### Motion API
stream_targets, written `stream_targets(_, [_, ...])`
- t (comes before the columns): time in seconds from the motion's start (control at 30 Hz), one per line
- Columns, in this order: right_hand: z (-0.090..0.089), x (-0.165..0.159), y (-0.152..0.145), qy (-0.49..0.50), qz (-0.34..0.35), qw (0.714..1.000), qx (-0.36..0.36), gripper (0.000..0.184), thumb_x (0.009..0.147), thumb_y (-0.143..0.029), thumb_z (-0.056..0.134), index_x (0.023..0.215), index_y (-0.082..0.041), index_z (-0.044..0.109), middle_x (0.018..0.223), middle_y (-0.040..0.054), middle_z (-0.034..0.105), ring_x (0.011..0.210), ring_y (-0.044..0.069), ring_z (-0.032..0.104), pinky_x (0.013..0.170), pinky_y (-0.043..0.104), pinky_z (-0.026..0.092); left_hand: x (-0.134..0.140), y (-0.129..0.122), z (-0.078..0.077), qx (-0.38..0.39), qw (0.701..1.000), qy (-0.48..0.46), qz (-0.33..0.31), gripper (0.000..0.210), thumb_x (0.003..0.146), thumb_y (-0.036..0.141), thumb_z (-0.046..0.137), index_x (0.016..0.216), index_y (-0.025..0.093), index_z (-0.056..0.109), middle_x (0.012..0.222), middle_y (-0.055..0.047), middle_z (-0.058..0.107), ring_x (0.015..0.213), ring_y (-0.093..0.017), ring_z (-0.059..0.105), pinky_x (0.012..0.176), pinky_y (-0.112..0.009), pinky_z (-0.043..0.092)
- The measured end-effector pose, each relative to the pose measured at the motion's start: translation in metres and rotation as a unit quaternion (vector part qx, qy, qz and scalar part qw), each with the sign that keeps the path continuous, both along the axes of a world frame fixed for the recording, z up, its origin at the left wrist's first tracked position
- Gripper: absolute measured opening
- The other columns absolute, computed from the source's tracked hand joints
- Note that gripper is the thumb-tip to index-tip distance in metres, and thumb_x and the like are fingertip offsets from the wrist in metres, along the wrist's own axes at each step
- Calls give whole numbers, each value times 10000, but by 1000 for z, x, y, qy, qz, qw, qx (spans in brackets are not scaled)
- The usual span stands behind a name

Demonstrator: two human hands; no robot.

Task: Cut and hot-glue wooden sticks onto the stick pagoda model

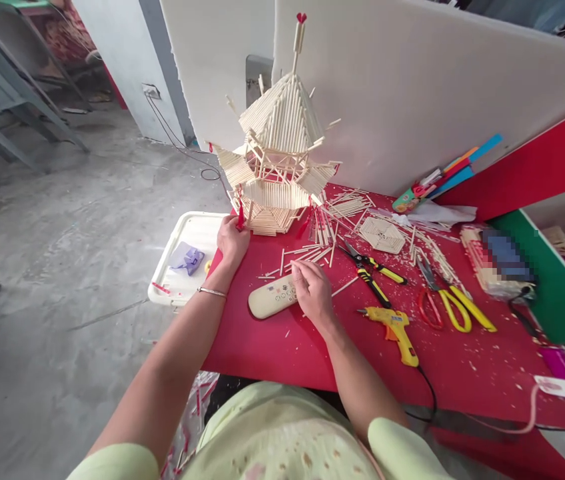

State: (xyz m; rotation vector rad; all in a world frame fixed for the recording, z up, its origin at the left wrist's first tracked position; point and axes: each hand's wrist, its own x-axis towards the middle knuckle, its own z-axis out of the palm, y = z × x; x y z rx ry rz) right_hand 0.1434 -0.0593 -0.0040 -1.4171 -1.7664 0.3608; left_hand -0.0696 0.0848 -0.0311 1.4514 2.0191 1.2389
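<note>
A model pagoda (282,120) built of thin pale wooden sticks stands upright at the back left of the red table. My left hand (233,240) is closed at its front left corner, beside a red tassel (240,215) hanging from the eave; what the fingertips grip is partly hidden. My right hand (314,287) hovers or rests at the right end of a long beige rounded case (268,300) with small printed figures. Its fingers are curled together, and whatever they pinch is too small to make out. Loose sticks (307,255) lie just beyond it.
Right of my hands lie black-and-yellow pliers (373,270), a yellow glue gun (395,330) with its cord, and red- and yellow-handled cutting tools (447,300). A flat hexagonal stick panel (381,235) sits behind them. A white plastic lid (182,233) is left of the table.
</note>
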Motion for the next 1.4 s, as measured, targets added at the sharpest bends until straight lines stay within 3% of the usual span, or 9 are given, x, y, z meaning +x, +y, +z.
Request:
stream_targets(0.4, [-2, 5, 3, -7, -11, 1000, 13, 379, 1098, -413, 478, 1266, -233, 765, 1213, 107, 769, 1161, 260, 691, 1037, 466, 574, -1, -1, 9, -25, 1000, -7, -17, 141, 844, 232, 666, 950, 249, 757, 1270, -35, 718, 1074, -254, 682, 917, -386, 509])
stream_targets(0.77, [-5, -2, 2, 24, -40, 999, 14, 441, 1083, -492, 472, 1218, -224, 795, 1191, 112, 785, 1153, 248, 713, 1043, 421, 583, -14, 17, -13, 21, 998, -22, -57, 165, 772, 164, 630, 891, 213, 732, 1188, -85, 705, 1084, -273, 658, 1001, -402, 505])
stream_targets(0.93, [-1, 0, -6, 48, -68, 996, 29, 465, 1079, -508, 468, 1197, -197, 793, 1176, 122, 785, 1136, 245, 711, 1052, 417, 568, -15, 15, -15, 36, 998, -8, -54, 182, 764, 156, 610, 883, 205, 739, 1128, -93, 721, 1024, -260, 666, 1000, -384, 506])
stream_targets(1.2, [12, 21, -38, 14, 18, 999, 23, 466, 1006, -527, 631, 1375, -252, 703, 1370, 111, 679, 1322, 263, 610, 1171, 463, 501, -14, 3, -11, 41, 997, -1, -60, 147, 780, 252, 668, 896, 210, 748, 1143, -75, 724, 1008, -232, 679, 989, -348, 516])
stream_targets(1.3, [12, 28, -43, -39, 77, 996, 0, 609, 949, -568, 711, 1480, -285, 622, 1486, 114, 602, 1410, 297, 538, 1197, 510, 478, -14, 3, -10, 43, 997, -18, -53, 187, 794, 300, 703, 946, 206, 760, 1162, -68, 722, 929, -202, 682, 957, -333, 532])
stream_targets(1.4, [9, 29, -45, -112, 132, 985, -27, 747, 864, -544, 824, 1530, -325, 568, 1573, 107, 528, 1472, 337, 465, 1229, 568, 438, -12, 3, -9, 71, 996, -12, -47, 218, 799, 359, 752, 961, 213, 761, 1208, -60, 713, 1000, -204, 687, 1000, -326, 524])
